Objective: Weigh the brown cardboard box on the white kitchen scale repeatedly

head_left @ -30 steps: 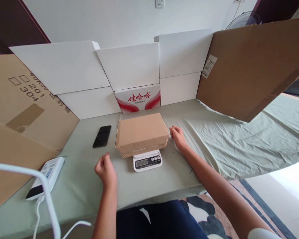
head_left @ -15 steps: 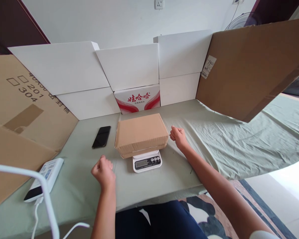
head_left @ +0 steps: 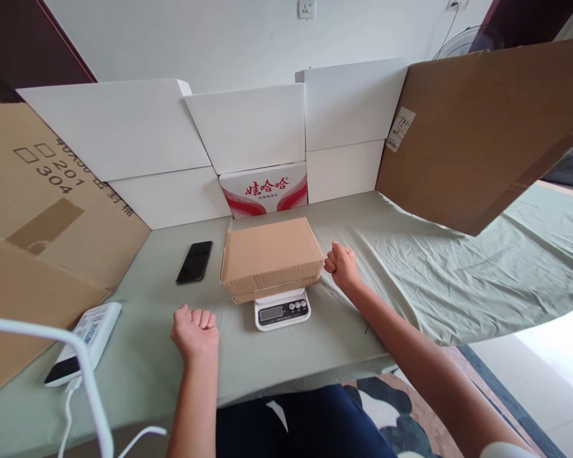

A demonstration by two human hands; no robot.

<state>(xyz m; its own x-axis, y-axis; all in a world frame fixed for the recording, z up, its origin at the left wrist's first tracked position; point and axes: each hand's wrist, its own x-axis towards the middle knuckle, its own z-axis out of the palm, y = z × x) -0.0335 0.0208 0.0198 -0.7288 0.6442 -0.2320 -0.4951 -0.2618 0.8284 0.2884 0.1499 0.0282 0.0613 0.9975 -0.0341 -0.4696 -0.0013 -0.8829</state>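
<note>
A brown cardboard box sits on a small white digital kitchen scale near the middle of the desk, which is covered with a pale green cloth; the box overhangs the scale so that only the display and buttons show at the front. The person's left hand rests as a closed fist on the cloth, near the scale's left side but apart from it, fingers curled in on nothing. The right hand is also a fist, fingers pressed together and empty, just beside the box's right edge; whether a knuckle touches the cardboard cannot be told. For a true reading, both hands are best kept off the box and scale, and the box should lie centred and level, clear of the cloth. The display's digits are too small to read. A black phone lies left of the box, and a white power bank lies further left.
</note>
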